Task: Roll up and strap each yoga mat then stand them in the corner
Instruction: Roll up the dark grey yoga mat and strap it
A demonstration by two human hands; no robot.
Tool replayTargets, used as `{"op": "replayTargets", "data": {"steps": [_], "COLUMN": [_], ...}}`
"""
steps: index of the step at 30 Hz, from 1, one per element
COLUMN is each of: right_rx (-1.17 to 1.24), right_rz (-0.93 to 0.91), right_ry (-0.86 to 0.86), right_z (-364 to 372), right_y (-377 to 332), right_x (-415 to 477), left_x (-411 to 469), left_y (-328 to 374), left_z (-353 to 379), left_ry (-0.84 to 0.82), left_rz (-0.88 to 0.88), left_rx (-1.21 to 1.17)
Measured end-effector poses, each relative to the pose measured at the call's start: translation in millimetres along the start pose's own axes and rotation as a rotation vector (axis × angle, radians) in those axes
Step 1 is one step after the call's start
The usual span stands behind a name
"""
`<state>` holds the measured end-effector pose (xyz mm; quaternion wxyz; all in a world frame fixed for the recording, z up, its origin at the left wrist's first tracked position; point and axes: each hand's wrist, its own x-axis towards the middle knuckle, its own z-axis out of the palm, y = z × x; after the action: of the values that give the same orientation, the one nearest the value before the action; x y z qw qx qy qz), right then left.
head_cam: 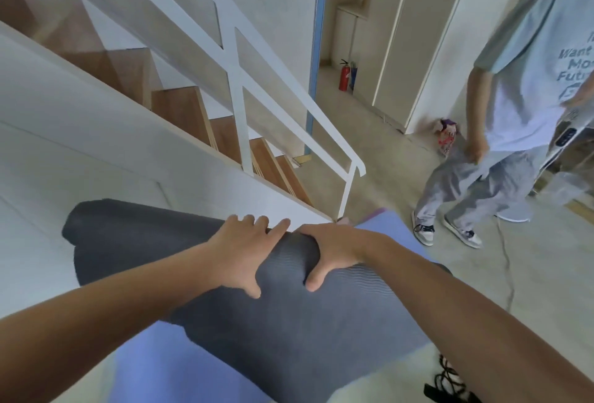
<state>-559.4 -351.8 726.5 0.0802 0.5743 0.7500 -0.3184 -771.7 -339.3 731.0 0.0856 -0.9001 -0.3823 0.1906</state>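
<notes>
A dark grey yoga mat with a ribbed surface lies partly rolled across the middle of the view, its rolled end at the left near the stair wall. My left hand rests on top of the roll with fingers spread over its far side. My right hand grips the roll right beside it, thumb toward me and fingers curled over the far side. Under the grey mat lies a blue-purple yoga mat, flat on the floor, showing in front of the grey mat and behind my right wrist. A black strap lies on the floor at the lower right.
A white staircase wall and railing run along the left. A person in a light shirt stands on the floor at the right. A red fire extinguisher stands by the far wall. A thin cable trails on the floor.
</notes>
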Motion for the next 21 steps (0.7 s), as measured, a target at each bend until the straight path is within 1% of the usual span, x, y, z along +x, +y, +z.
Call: {"op": "replayTargets", "data": {"steps": [2,3,6,7,9,10,11,12,14,15,16,19,21], "right_rx": [0.026,-0.015,-0.369,-0.418,-0.398,-0.364,-0.327,-0.294,-0.246,-0.235,-0.228,-0.24,-0.3], "right_rz": [-0.016,-0.026,-0.116,-0.149,-0.181,-0.178,-0.16,-0.128,-0.058,-0.032,-0.018,-0.02,-0.033], "right_ry": [-0.03,-0.018,0.133,0.176,0.191,0.16,0.116,0.069,-0.024,-0.058,-0.082,-0.158,-0.144], "right_z": [0.7,3.1,22.8,27.5,25.4,20.8,15.8,10.6,3.6,0.8,-0.5,-1.8,-0.3], "right_y": [-5.1,-8.1,-16.5,-18.4,-21.5,-22.1,-21.4,-20.1,-19.2,-20.4,-21.3,-21.7,-21.1], "right_x": [-4.0,-6.3,-9.1,-8.1,-5.3,-2.3,1.5,5.9,14.3,16.8,18.6,12.0,4.2], "left_x": [-0.9,-1.5,-4.1,-5.8,-12.1,-16.1,-19.6,-21.7,-25.3,-27.0,-28.1,-26.6,-22.0], "left_y": [-9.0,-14.8,-32.0,-36.4,-41.0,-39.0,-34.1,-27.1,-9.6,-0.4,6.0,11.4,9.1], "left_z": [3.2,2.2,-3.0,-4.5,-5.7,-5.3,-4.3,-2.1,10.3,18.3,26.4,42.4,43.2], "left_ry": [0.012,-0.007,-0.162,-0.232,-0.314,-0.329,-0.313,-0.262,-0.133,-0.084,-0.053,-0.022,-0.062], "left_rz": [-0.008,-0.018,-0.072,-0.084,-0.105,-0.108,-0.096,-0.074,-0.024,-0.014,-0.026,-0.062,-0.075], "left_rx": [-0.075,-0.134,-0.36,-0.443,-0.568,-0.593,-0.564,-0.477,-0.229,-0.15,-0.132,-0.314,-0.442]}}
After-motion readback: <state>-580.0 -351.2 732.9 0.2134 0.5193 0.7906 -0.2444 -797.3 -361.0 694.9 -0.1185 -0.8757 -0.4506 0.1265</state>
